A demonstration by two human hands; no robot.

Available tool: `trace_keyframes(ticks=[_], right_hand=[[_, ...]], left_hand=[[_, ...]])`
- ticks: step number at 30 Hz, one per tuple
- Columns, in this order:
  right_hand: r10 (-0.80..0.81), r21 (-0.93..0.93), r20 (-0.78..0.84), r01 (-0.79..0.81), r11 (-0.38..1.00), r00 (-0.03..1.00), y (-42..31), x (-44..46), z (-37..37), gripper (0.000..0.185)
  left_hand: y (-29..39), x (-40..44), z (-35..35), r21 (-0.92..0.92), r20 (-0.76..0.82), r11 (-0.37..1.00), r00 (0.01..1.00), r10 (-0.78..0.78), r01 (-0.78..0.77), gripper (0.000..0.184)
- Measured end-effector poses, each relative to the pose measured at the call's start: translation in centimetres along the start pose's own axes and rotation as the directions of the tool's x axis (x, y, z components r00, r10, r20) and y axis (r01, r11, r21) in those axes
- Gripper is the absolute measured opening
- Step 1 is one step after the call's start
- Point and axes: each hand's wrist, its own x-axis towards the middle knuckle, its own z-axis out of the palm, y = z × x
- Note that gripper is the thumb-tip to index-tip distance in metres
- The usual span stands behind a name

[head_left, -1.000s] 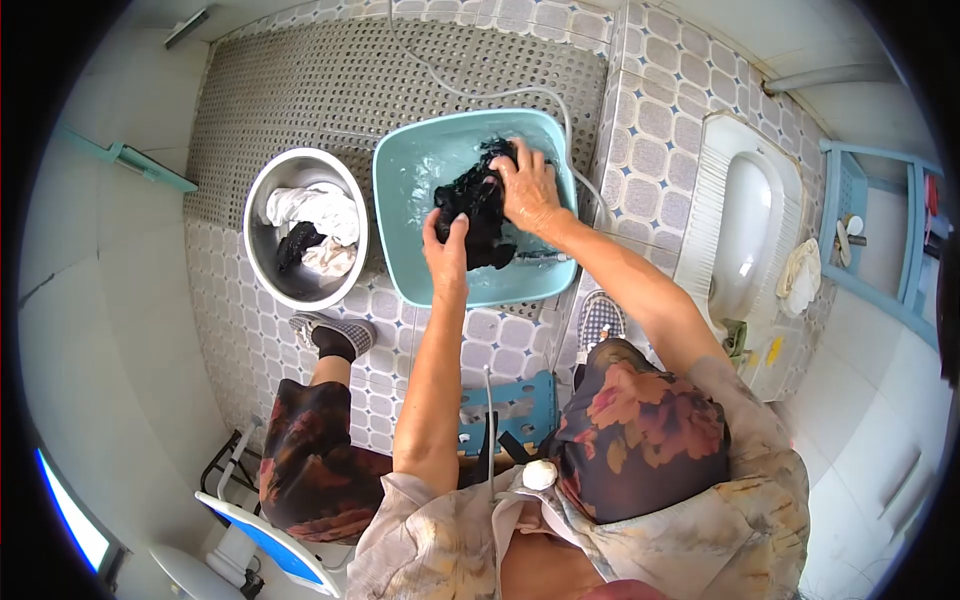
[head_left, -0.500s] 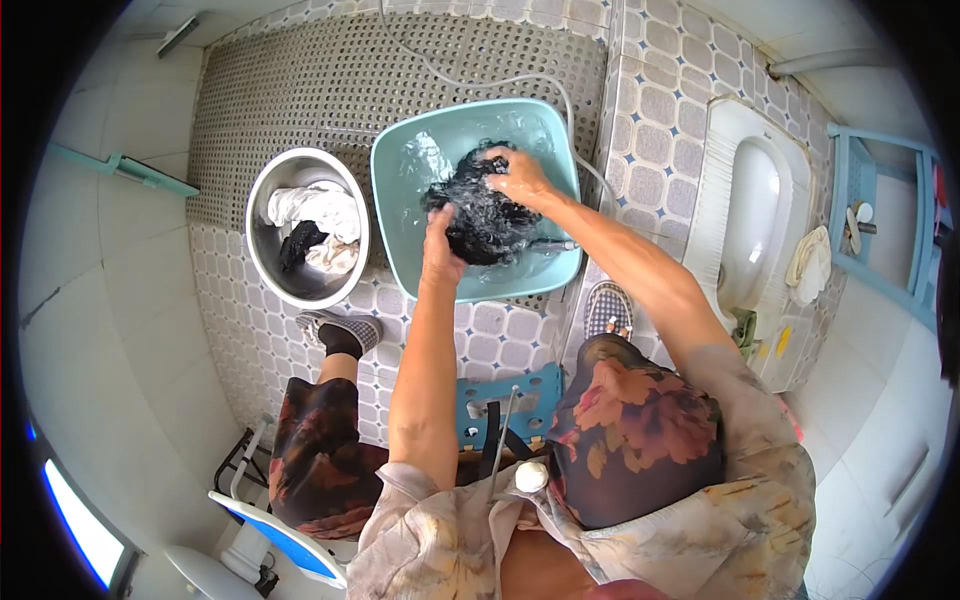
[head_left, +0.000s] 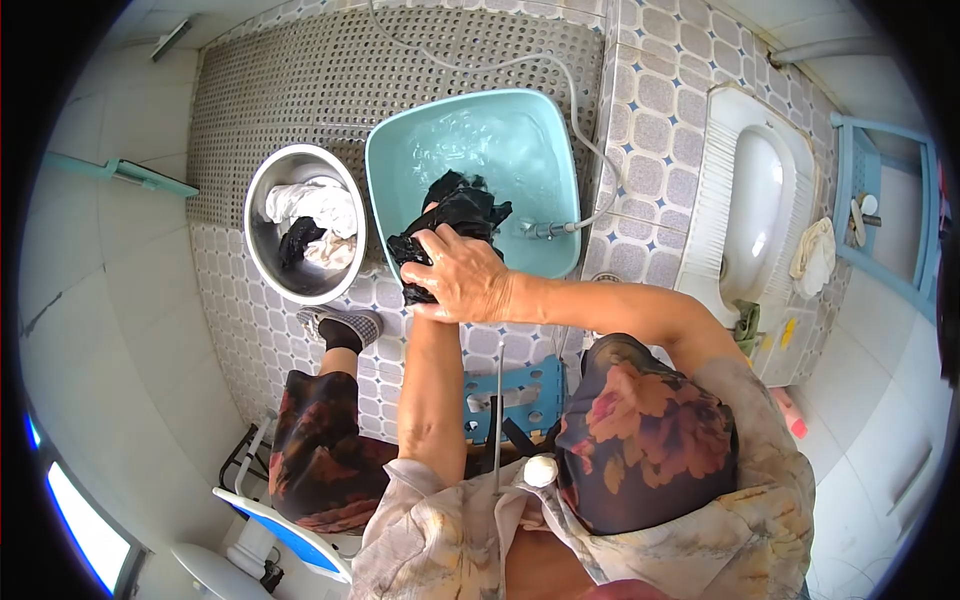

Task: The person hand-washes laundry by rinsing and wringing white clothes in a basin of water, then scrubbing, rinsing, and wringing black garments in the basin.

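A wet black garment [head_left: 458,212] is bunched over the near-left rim of a light-blue basin [head_left: 572,180], which holds water. My right hand [head_left: 462,275] lies across the near end of the garment, its fingers curled into the cloth. The cloth covers most of my left hand [head_left: 432,207]; only a small bit of it shows among the folds, so its grip is hidden. My left forearm comes up from below, with my right hand crossing over its wrist. A metal hose end [head_left: 545,230] hangs over the basin's right rim into the water.
To the left stands a metal bowl [head_left: 254,255] with white cloth [head_left: 318,205] and a black piece [head_left: 298,241]. A grey hose [head_left: 560,72] runs behind the basin. A squat toilet [head_left: 760,190] and a blue shelf [head_left: 885,265] are at right, a blue stool [head_left: 512,395] below.
The black garment has come out of the middle of the water toward me, up at the near-left rim. My right hand moved left and nearer, over my left wrist. The hose end now shows more fully.
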Motion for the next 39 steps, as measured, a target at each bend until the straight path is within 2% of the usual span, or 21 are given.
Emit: trace_keyframes(ticks=[3,4,6,8,11,13,14,16,17,19,21,22,24,25,26,29,30,33,36,38,39], right_hand=[[-0.001,-0.029,-0.017,0.000,1.000,1.000,2.0,0.6,1.3,0.034],[-0.011,0.025,-0.128,0.014,1.000,0.992,2.8,0.8,1.6,0.032],[0.124,0.123,-0.061,-0.116,0.986,0.990,4.2,1.1,2.0,0.035],[0.181,0.214,-0.194,-0.138,0.967,0.964,5.4,1.8,2.6,0.027],[0.323,0.285,-0.201,-0.260,0.923,0.925,7.4,2.9,3.3,0.026],[0.411,0.198,-0.195,-0.375,0.906,0.890,9.9,3.8,3.1,0.027],[0.455,0.136,-0.180,-0.436,0.890,0.872,11.7,3.8,3.3,0.027],[0.425,-0.024,-0.188,-0.437,0.899,0.885,14.0,2.7,3.1,0.028],[0.414,-0.084,-0.188,-0.434,0.897,0.891,14.8,2.2,3.4,0.029],[0.514,-0.135,-0.066,-0.518,0.845,0.855,15.3,1.7,3.3,0.033],[0.420,-0.291,-0.178,-0.456,0.841,0.890,16.0,1.0,3.5,0.036],[0.370,-0.360,-0.228,-0.431,0.827,0.901,16.0,0.4,3.7,0.037],[0.440,-0.374,-0.094,-0.441,0.816,0.893,15.4,0.0,3.9,0.058],[0.448,-0.364,-0.056,-0.436,0.823,0.892,14.3,-0.4,3.8,0.063],[0.455,-0.356,-0.016,-0.430,0.830,0.891,13.4,-0.8,3.6,0.069],[0.488,-0.481,0.245,-0.332,0.811,0.838,13.5,-1.5,4.2,0.080],[0.509,-0.539,0.315,-0.290,0.791,0.801,14.1,-1.4,4.7,0.079],[0.516,-0.584,0.251,-0.298,0.755,0.819,16.0,-0.6,5.2,0.070],[0.508,-0.511,0.232,-0.340,0.789,0.830,16.7,0.7,3.3,0.060],[0.473,-0.439,0.143,-0.373,0.817,0.869,17.2,0.4,2.8,0.053],[0.538,-0.456,0.152,-0.424,0.782,0.829,16.5,1.1,1.7,0.043]], left_hand=[[-0.4,1.1,0.3,0.036,-0.083,0.995,0.992,0.099,-0.096,0.047],[-0.4,1.7,0.5,0.057,-0.102,0.990,0.986,0.132,-0.126,0.046],[-0.3,2.7,0.7,0.097,-0.129,0.977,0.971,0.199,-0.188,0.045],[-0.1,3.5,0.5,0.141,-0.142,0.962,0.957,0.253,-0.233,0.044],[-0.2,3.6,2.3,0.194,-0.147,0.954,0.954,0.260,-0.230,0.041],[-0.4,3.0,5.2,0.038,-0.097,0.995,0.991,0.094,-0.090,0.039],[-1.1,3.2,4.8,0.120,-0.200,0.984,0.968,0.154,-0.131,0.038],[-0.8,3.1,3.4,0.402,-0.082,0.906,0.980,0.180,-0.133,0.042],[-0.4,3.3,3.2,0.428,-0.197,0.902,0.968,0.157,-0.059,0.038],[-0.6,4.1,2.6,0.377,-0.287,0.904,0.903,0.321,-0.201,0.036],[-0.8,2.9,4.2,0.398,-0.475,0.885,0.771,0.425,-0.242,0.048],[-1.3,2.9,3.2,0.633,-0.370,0.733,0.735,0.568,-0.248,0.053],[-1.9,3.6,1.0,0.936,-0.045,0.265,0.669,0.742,-0.231,0.065],[-2.5,3.2,1.6,0.993,-0.025,-0.055,0.626,0.780,0.108,0.076],[-3.1,2.9,2.3,0.995,-0.021,-0.048,0.645,0.764,0.088,0.075],[-3.0,3.9,1.5,0.918,0.118,-0.349,0.711,0.693,0.188,0.074],[-2.5,3.7,2.5,0.928,0.045,-0.313,0.772,0.635,0.204,0.070],[-0.8,5.0,2.5,0.881,-0.076,-0.353,0.830,0.553,0.316,0.078],[1.3,5.5,1.1,0.959,-0.030,-0.220,0.834,0.551,0.179,0.077],[2.0,6.3,-2.9,0.978,0.105,0.096,0.835,0.540,-0.186,0.073],[2.5,5.0,-2.0,0.980,0.072,0.124,0.852,0.519,-0.158,0.072]])
